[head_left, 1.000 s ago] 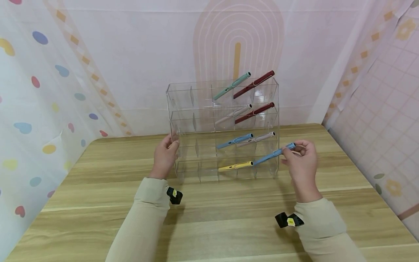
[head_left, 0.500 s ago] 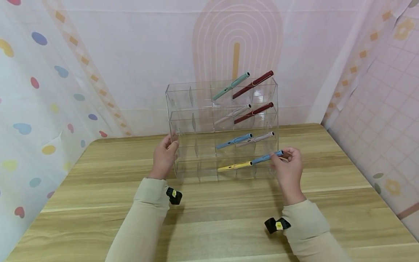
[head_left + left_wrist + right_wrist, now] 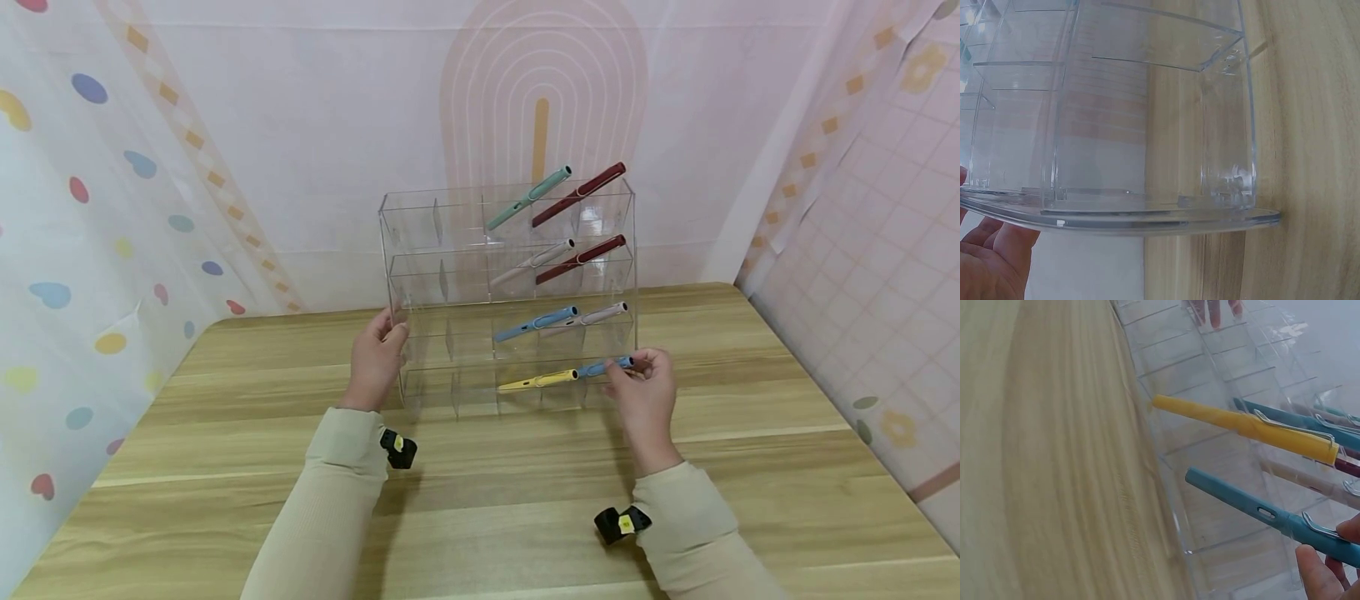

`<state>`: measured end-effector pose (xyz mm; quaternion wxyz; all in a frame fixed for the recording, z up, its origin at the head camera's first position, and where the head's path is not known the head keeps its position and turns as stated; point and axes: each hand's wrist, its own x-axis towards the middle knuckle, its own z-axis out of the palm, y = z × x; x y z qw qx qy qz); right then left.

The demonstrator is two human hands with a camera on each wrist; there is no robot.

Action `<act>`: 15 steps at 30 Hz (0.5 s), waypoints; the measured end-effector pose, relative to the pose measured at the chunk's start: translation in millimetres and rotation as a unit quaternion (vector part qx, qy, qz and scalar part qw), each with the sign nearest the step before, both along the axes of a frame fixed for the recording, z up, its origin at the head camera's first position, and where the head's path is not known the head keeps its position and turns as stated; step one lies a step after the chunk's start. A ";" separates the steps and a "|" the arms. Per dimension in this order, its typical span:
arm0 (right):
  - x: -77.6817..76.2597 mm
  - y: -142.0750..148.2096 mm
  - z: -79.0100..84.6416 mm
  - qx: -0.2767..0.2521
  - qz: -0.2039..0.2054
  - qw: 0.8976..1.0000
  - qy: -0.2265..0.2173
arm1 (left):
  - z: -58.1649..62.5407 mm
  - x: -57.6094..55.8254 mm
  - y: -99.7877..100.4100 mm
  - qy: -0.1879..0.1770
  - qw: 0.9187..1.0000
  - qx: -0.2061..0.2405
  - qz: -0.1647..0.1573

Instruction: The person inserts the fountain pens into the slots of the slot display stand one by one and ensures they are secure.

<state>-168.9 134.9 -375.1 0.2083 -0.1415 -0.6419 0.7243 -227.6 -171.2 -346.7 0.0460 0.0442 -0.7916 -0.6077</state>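
Observation:
A clear acrylic pen rack [image 3: 468, 293] with four tiers of divided slots stands on the wooden table. My left hand [image 3: 377, 358] grips its left side panel, thumb at the front edge. At the lowest tier my right hand [image 3: 647, 400] pinches a blue pen [image 3: 600, 367] by its capped end; the pen slants into a slot, as the right wrist view shows. Beside it lies a yellow pen [image 3: 538, 381]. Higher up sit another blue pen [image 3: 536, 323], two pale pens, one of them a pale pen [image 3: 596, 317], two dark red pens, and a green pen [image 3: 529, 197].
The wooden table [image 3: 480, 508] spreads in front of the rack and to both sides. A patterned curtain [image 3: 322, 133] hangs close behind it. Small black cameras sit on both wrists, one a black camera [image 3: 622, 525]. The slots left of the pens hold nothing visible.
My right hand has moved left and down, taking the blue pen deeper into the lowest tier beside the yellow pen. The left hand has kept its place on the rack.

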 end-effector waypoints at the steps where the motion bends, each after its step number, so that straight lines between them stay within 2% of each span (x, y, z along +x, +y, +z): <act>1: 0.2 -0.7 -0.6 0.001 0.000 1.000 0.002 | 0.0 -0.2 0.0 0.000 1.000 0.000 0.000; 15: 2.7 -4.5 -5.1 0.038 0.018 0.999 -0.002 | 0.1 -0.5 -0.4 -0.003 1.000 -0.001 0.002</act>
